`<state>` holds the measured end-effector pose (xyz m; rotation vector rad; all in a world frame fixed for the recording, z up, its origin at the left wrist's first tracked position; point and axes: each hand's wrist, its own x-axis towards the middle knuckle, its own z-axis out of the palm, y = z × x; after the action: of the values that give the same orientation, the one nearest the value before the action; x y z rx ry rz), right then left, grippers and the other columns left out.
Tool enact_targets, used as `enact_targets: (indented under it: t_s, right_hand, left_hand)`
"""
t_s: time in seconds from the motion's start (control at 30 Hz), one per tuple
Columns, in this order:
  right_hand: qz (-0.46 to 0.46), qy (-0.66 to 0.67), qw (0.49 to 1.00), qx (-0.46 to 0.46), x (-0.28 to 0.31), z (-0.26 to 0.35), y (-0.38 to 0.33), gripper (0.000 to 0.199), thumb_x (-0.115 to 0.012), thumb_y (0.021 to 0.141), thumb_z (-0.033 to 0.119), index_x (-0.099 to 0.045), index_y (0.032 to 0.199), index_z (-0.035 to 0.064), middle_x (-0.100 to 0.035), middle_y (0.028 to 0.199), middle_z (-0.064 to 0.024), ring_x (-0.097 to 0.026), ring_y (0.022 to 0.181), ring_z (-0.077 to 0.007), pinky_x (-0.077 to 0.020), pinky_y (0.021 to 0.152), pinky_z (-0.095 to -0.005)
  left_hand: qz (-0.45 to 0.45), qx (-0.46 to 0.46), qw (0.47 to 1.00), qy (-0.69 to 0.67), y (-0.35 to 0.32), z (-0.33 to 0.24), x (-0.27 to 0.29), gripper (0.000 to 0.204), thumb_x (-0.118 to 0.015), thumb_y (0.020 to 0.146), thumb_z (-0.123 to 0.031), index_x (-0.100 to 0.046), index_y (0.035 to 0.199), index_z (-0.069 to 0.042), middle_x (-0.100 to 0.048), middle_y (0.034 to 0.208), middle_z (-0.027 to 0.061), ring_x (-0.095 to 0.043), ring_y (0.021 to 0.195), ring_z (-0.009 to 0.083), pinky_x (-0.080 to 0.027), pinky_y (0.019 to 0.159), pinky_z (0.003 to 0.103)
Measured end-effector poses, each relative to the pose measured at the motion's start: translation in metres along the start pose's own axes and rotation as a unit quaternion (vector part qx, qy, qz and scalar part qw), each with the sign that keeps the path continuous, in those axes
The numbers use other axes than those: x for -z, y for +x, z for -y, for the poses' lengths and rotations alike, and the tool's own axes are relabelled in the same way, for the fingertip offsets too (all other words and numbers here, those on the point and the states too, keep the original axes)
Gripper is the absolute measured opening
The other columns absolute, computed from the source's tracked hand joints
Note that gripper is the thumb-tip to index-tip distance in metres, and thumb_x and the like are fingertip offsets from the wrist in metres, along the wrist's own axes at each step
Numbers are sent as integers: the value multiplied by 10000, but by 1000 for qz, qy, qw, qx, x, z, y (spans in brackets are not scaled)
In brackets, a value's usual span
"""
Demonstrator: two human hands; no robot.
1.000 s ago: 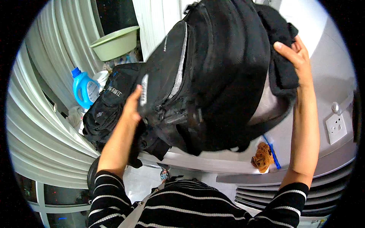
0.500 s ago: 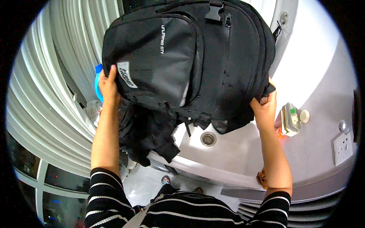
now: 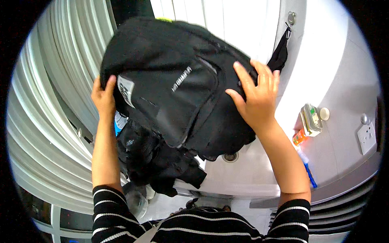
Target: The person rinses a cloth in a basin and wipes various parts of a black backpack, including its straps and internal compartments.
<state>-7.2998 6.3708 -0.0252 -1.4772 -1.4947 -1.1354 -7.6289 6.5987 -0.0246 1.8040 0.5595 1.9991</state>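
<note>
A black backpack [image 3: 162, 101] hangs tilted above a white sink [image 3: 259, 174], its front pocket facing up. My left hand [image 3: 104, 97] is closed round its left edge, thumb on the front beside a pale label, fingers mostly hidden behind. On the right part of the backpack lies my right hand [image 3: 257, 95], fingers spread and stretched over the fabric. Under the bag's lower left, a dark crumpled cloth item [image 3: 139, 154] drapes over the sink's edge; its kind is not clear. The drain [image 3: 230, 157] shows just below the bag.
On the right counter stand a clear container [image 3: 311, 119], a round white lid [image 3: 324, 114], an orange item [image 3: 300, 137] and a blue-handled brush [image 3: 309, 172]. A black item [image 3: 279, 54] hangs from a wall hook. Pale curtains [image 3: 56, 121] line the left.
The backpack has swung down on its right side and turned clockwise. My right hand has left its lower right edge and moved up onto its front, fingers spreading. My left hand keeps its hold.
</note>
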Motion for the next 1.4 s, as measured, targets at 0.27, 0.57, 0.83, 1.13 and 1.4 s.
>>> enact_targets:
  t_s: [0.27, 0.57, 0.83, 1.13, 1.4]
  right_hand:
    - [-46, 182, 979, -83, -66, -26, -1, 160, -627, 784, 103, -648, 935, 58, -580, 771, -132, -597, 716, -286, -478, 628, -352]
    - [46, 46, 971, 229, -78, 46, -42, 264, -523, 805, 179, -645, 1032, 122, -520, 1263, -106, -431, 1224, -289, -310, 965, -620]
    - [188, 296, 906, 239, -59, 57, 35, 599, -775, 601, 377, -597, 1109, 112, -510, 1270, -147, -439, 1212, -329, -340, 1007, -544]
    - [74, 114, 910, 390, -76, 58, -10, 140, -532, 763, 193, -618, 821, 99, -570, 819, -22, -534, 806, -174, -424, 695, -313]
    - [81, 105, 935, 327, -82, 93, 78, 216, -574, 762, 145, -587, 966, 76, -566, 919, -59, -637, 769, -219, -516, 612, -357]
  left_hand:
    - [66, 119, 991, -13, -73, 51, 5, 334, -679, 851, -108, -559, 1136, 16, -623, 1047, 59, -572, 944, 136, -434, 860, 261]
    - [82, 182, 978, -66, -69, 57, 21, 349, -682, 851, -127, -551, 1142, 15, -633, 1022, 59, -583, 914, 136, -450, 831, 263]
    - [110, 192, 974, -40, -60, 53, 11, 384, -688, 841, -116, -537, 1166, 22, -634, 1036, 77, -596, 911, 144, -465, 818, 265]
    - [76, 141, 982, 102, -61, 66, 27, 510, -662, 864, -213, -467, 1272, 23, -561, 1194, 156, -542, 1076, 228, -411, 935, 326]
    - [240, -52, 952, 183, -84, -64, -55, 961, -795, 678, -382, -305, 1408, 5, -461, 1336, 240, -446, 1246, 362, -320, 1054, 395]
